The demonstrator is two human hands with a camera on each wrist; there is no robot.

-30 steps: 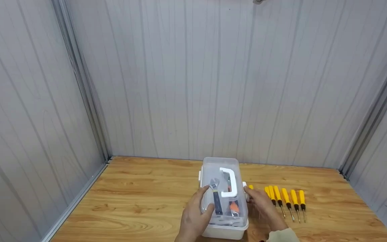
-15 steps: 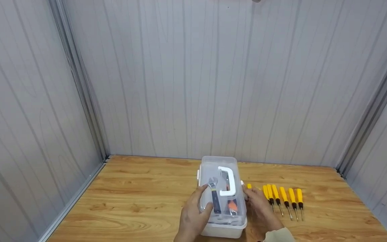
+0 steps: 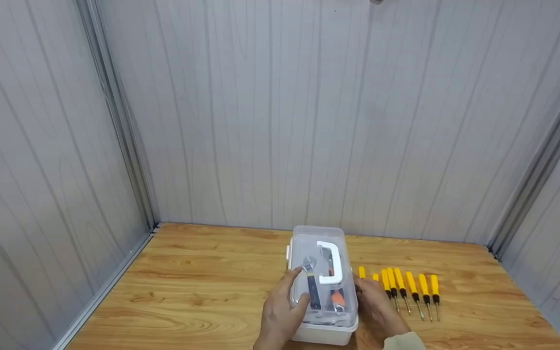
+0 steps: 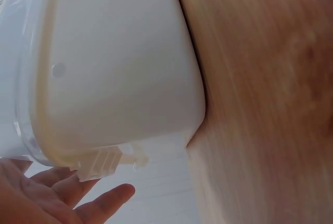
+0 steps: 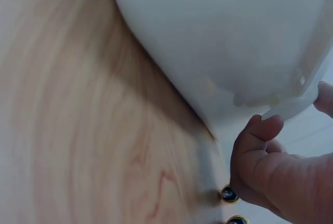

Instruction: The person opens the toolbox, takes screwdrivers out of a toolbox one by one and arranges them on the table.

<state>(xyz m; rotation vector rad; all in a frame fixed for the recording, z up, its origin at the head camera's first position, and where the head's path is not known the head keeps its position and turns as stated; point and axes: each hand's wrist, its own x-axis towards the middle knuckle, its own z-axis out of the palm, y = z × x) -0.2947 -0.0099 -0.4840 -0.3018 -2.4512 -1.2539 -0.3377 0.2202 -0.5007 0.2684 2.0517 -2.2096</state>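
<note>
A toolbox [image 3: 326, 334] with a white base and a clear lid stands on the wooden table, lid down. An adjustable wrench [image 3: 313, 287] and an orange-marked tool show through the lid, beside its white handle [image 3: 337, 265]. My left hand [image 3: 280, 308] rests against the lid's left edge, thumb over the top, fingers loosely spread. In the left wrist view those fingers reach close to the left-side latch [image 4: 100, 162]. At the box's right side my right hand [image 3: 376, 300] pinches the other latch [image 5: 294, 107] between thumb and curled fingers, as the right wrist view shows.
Several yellow-handled screwdrivers [image 3: 412, 284] lie side by side on the table [image 3: 202, 291] to the right, the nearest handles close to my right hand. A pale panel wall [image 3: 260, 121] rises behind the table, with metal-edged panels at both sides.
The right-side latch, which stuck out above my right fingers, has swung down mostly out of sight in the head view. My right hand has dipped slightly; the left stays in place.
</note>
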